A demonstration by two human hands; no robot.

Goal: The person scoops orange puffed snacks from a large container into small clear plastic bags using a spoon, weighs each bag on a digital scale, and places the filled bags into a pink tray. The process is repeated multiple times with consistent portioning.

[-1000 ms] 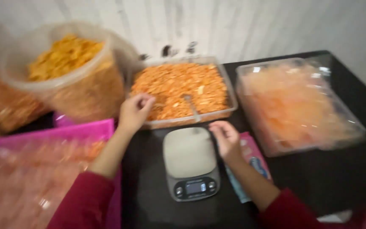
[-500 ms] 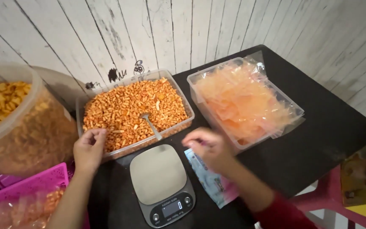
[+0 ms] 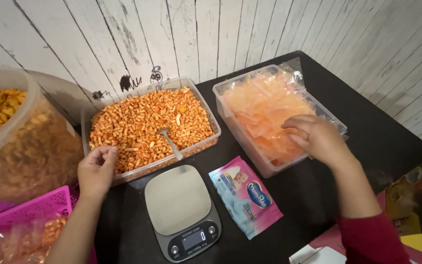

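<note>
My left hand (image 3: pixel 96 169) rests with curled fingers on the front rim of a clear tray (image 3: pixel 212 120) full of orange-brown snack pieces (image 3: pixel 142 124); a metal spoon (image 3: pixel 169 142) lies in the snacks. My right hand (image 3: pixel 314 138) reaches into a clear box (image 3: pixel 221 95) of thin orange plastic bags (image 3: pixel 264 110), fingers down on the bags; whether it grips one I cannot tell. A small kitchen scale (image 3: pixel 181 211) with a bare steel plate sits between my arms. A pink and blue wipes packet (image 3: pixel 245 195) lies to its right.
A large clear tub of yellow-orange snacks (image 3: pixel 13 139) stands at the left. A pink basket (image 3: pixel 25 215) with filled bags sits at the lower left. The black table (image 3: pixel 382 142) ends at the right, against a white plank wall (image 3: pixel 211 34).
My right hand moved from above the scale to the box of bags at the right. My left hand stayed at the tray's front rim. The view shifted up and right.
</note>
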